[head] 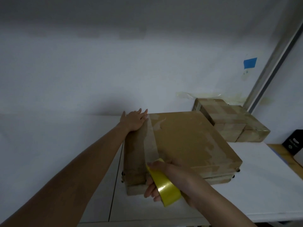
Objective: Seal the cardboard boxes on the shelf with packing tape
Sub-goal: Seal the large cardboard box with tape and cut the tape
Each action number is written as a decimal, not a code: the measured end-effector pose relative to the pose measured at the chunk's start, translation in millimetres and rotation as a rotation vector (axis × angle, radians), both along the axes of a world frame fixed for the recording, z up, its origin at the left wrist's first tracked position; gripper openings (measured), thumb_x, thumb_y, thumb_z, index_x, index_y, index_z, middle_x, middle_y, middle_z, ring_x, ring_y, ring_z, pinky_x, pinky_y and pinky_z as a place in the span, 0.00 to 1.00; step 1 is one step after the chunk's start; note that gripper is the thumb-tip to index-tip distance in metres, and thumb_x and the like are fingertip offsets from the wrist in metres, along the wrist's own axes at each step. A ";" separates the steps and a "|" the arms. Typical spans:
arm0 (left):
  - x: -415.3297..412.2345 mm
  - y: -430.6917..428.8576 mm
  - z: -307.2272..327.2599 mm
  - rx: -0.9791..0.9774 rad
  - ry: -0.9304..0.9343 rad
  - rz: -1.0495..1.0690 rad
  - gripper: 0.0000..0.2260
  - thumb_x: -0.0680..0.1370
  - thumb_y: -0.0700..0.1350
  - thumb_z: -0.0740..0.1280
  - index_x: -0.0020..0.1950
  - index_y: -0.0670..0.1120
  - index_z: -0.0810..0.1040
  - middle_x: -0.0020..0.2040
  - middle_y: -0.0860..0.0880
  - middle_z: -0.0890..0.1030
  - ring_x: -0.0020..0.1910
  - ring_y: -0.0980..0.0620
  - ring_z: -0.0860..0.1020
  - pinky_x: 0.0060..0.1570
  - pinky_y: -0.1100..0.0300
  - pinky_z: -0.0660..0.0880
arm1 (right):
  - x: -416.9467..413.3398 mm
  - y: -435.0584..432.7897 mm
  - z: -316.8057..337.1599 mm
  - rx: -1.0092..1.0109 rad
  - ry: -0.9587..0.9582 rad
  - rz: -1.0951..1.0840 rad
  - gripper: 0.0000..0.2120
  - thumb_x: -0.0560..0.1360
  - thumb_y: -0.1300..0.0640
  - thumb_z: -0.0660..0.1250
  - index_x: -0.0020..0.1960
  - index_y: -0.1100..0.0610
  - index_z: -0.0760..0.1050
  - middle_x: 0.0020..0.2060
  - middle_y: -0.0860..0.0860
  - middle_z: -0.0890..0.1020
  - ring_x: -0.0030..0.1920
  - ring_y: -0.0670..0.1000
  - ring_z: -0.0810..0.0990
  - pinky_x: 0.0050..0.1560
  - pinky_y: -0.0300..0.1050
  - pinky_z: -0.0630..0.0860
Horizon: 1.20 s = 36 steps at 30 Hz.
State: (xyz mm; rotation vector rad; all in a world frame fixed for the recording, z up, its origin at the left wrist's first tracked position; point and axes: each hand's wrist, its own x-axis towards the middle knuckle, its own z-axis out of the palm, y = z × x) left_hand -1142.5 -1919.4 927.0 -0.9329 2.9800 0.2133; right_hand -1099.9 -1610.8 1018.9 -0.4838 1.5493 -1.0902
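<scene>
Pressing down at the far left corner of the big cardboard box [188,141] with the left hand [135,119], fingers straight, pinning the end of a clear tape strip [150,141]. Strip stretched taut from there to the near edge, along the left part of the lid. Gripping the yellow tape roll [165,185] at that near edge with the right hand [172,179], fingers curled round it. Hands well apart, one at each end of the strip. Box flat on the white shelf [262,177]. Farther right and back, a smaller box [229,118], already taped over. Up on the wall, a blue patch [250,62]; at the right edge, a dark object [293,143], too dim to identify.
</scene>
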 end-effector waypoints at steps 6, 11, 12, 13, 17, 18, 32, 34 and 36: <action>2.0 2.7 -0.3 -0.043 0.043 -0.026 0.24 0.85 0.56 0.41 0.82 0.55 0.47 0.82 0.49 0.50 0.80 0.48 0.50 0.78 0.43 0.41 | 2.0 3.2 1.4 -0.023 -0.030 -0.014 0.19 0.78 0.52 0.65 0.39 0.68 0.79 0.35 0.63 0.81 0.28 0.54 0.79 0.31 0.43 0.79; 5.5 11.0 2.7 -0.100 0.097 -0.144 0.22 0.86 0.54 0.45 0.81 0.52 0.55 0.81 0.49 0.56 0.80 0.51 0.53 0.78 0.47 0.44 | -0.1 4.1 1.1 -0.017 -0.019 -0.013 0.19 0.77 0.50 0.67 0.39 0.66 0.81 0.36 0.64 0.83 0.31 0.56 0.81 0.38 0.48 0.82; 6.3 13.8 3.9 -0.075 0.093 -0.174 0.23 0.86 0.54 0.45 0.81 0.51 0.55 0.81 0.49 0.55 0.80 0.52 0.52 0.79 0.47 0.44 | -0.8 4.2 2.1 -0.018 -0.017 -0.019 0.19 0.77 0.50 0.67 0.39 0.66 0.82 0.37 0.64 0.83 0.31 0.56 0.81 0.38 0.48 0.82; 7.7 17.9 4.3 -0.043 0.089 -0.198 0.23 0.86 0.54 0.45 0.81 0.51 0.55 0.81 0.49 0.54 0.80 0.52 0.51 0.78 0.48 0.43 | -2.0 4.5 2.8 -0.023 -0.016 -0.025 0.19 0.77 0.50 0.67 0.39 0.66 0.82 0.37 0.64 0.83 0.32 0.56 0.81 0.38 0.47 0.82; 23.6 47.6 5.7 0.130 0.139 -0.229 0.23 0.86 0.55 0.46 0.81 0.52 0.56 0.81 0.50 0.55 0.80 0.50 0.53 0.78 0.46 0.48 | -5.9 7.4 4.6 -0.073 -0.020 -0.045 0.19 0.77 0.51 0.67 0.45 0.69 0.81 0.38 0.64 0.83 0.33 0.56 0.81 0.39 0.47 0.82; 30.8 57.5 7.4 0.185 0.168 -0.221 0.23 0.86 0.56 0.47 0.80 0.53 0.56 0.81 0.51 0.55 0.80 0.50 0.54 0.78 0.47 0.51 | -6.1 8.1 4.4 -0.084 -0.028 -0.049 0.18 0.77 0.51 0.67 0.46 0.69 0.80 0.38 0.64 0.83 0.33 0.56 0.81 0.39 0.47 0.82; 126.3 180.1 19.3 0.244 0.528 -0.158 0.11 0.79 0.55 0.60 0.53 0.54 0.79 0.46 0.60 0.79 0.48 0.57 0.76 0.47 0.59 0.72 | -29.7 7.0 27.9 -0.181 -0.324 -0.131 0.16 0.74 0.55 0.59 0.47 0.67 0.79 0.38 0.61 0.82 0.33 0.54 0.81 0.34 0.45 0.80; 126.1 191.1 18.6 0.293 0.551 -0.342 0.10 0.78 0.54 0.61 0.58 0.55 0.75 0.52 0.57 0.79 0.53 0.57 0.77 0.53 0.61 0.74 | -31.1 6.4 26.9 -0.177 -0.341 -0.118 0.16 0.74 0.55 0.59 0.49 0.67 0.78 0.39 0.61 0.81 0.34 0.54 0.81 0.36 0.45 0.79; 123.2 192.8 17.0 0.203 0.526 -0.479 0.11 0.78 0.50 0.65 0.59 0.51 0.74 0.55 0.48 0.81 0.56 0.48 0.80 0.58 0.54 0.76 | -32.9 6.3 24.8 -0.172 -0.343 -0.116 0.16 0.74 0.55 0.60 0.49 0.67 0.78 0.39 0.61 0.81 0.35 0.54 0.80 0.35 0.45 0.79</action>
